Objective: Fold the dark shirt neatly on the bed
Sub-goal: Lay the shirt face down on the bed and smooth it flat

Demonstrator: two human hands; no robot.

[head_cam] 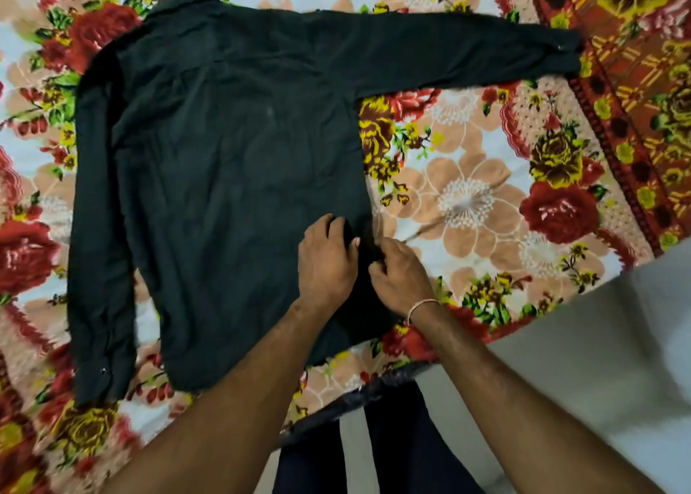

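Spread flat, the dark shirt [224,157] fills the middle of the frame on the floral bedspread [467,194], one sleeve reaching to the upper right, the other lying down the left edge. At lower centre both hands meet at its side seam: the left hand [325,258] and right hand [400,273] (a thin bracelet [420,306] on that wrist) curl their fingers, apparently pinching the fabric there.

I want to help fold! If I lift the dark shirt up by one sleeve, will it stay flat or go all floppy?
Probably floppy: the dark shirt lies limp and wrinkled on the bedspread. Its long sleeve would likely dangle. It looks thin, so probably light.
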